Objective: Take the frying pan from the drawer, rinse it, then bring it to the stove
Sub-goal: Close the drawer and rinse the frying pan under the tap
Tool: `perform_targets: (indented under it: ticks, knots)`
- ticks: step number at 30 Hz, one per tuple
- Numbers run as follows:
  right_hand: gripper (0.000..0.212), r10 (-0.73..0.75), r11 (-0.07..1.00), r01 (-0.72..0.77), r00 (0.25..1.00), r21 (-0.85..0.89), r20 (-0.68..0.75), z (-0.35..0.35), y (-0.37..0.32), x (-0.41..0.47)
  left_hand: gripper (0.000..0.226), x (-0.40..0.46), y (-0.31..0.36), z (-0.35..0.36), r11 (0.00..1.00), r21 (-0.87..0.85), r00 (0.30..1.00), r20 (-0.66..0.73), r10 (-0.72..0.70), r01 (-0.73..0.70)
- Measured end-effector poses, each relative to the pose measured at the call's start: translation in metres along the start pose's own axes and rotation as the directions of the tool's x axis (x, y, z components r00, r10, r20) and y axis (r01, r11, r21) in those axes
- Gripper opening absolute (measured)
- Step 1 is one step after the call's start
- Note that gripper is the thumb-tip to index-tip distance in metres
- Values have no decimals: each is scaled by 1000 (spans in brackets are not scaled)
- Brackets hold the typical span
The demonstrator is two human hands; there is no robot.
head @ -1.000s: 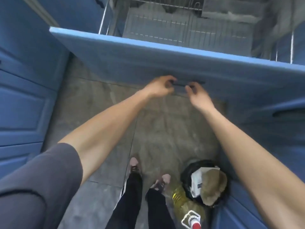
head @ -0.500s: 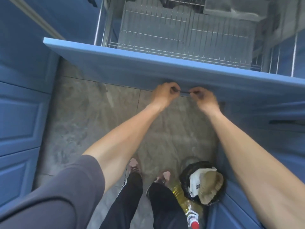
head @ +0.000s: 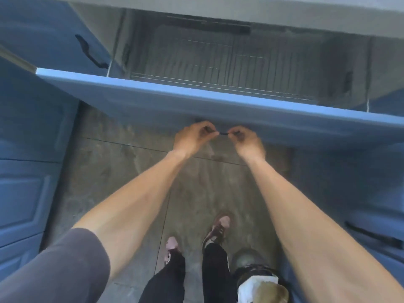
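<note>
Both hands are curled around the dark handle [head: 223,133] on the front panel of the blue drawer [head: 196,101]. The left hand [head: 192,136] grips the handle's left end, its fingers [head: 208,130] folded tight with the thumb pressed against them. The right hand [head: 246,139] takes the right end the same way, fingers [head: 238,133] bent closed over the bar. Only a short stretch of the handle shows between the two fists.

The drawer stands pulled out from the cabinet, its front panel running across the view from the left edge down toward the right edge. Inside it sits a wire rack [head: 218,68] of thin metal rods, with a low wire rail along the front edge just behind the panel. The rack looks bare where it can be seen; the far part lies in shadow under the counter and is blurred. The frying pan is not visible in the drawer or anywhere else in view.

On the floor [head: 122,162], grey stone tiles, the person's two feet in shoes [head: 218,228] stand below the drawer's front edge. Near the bottom edge, just right of the right leg, is a dark bin [head: 258,272] holding a white package [head: 255,285] and something tan [head: 273,294]; any printing on the package is too blurred to read. Blue cabinet doors [head: 24,193] line the left side, one with a black handle [head: 90,52] near the drawer's left corner.
</note>
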State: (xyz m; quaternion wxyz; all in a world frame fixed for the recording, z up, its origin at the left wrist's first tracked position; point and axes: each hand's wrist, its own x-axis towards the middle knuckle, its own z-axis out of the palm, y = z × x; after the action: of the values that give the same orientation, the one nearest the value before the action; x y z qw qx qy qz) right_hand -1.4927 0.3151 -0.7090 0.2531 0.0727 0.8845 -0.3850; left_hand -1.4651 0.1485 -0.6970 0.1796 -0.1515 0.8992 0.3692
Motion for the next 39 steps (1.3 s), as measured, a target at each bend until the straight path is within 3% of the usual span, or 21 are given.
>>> perform_targets:
  ticks: [11,16,19,26,35,39]
  knots:
    - [5,148,989,-144,984,-45,104,-38,-46,68,19,71,31,-22,995,-40,995,23,-93,93]
    - [12,233,972,-227,964,-59,128,-51,-72,97,21,105,49,-47,995,79,994,89,-60,53]
    - [4,255,966,-250,962,-62,98,-57,-87,109,23,126,60,-59,995,84,992,114,-57,48]
    - [15,312,947,-305,948,-99,65,-59,-102,135,21,157,67,-62,990,43,980,143,-141,137]
    - [9,305,951,-309,942,6,143,-71,-101,152,22,166,72,-65,985,44,972,164,-169,164]
    - [30,176,983,-181,945,-5,275,-84,-121,121,37,137,77,-87,996,-19,963,258,-75,83]
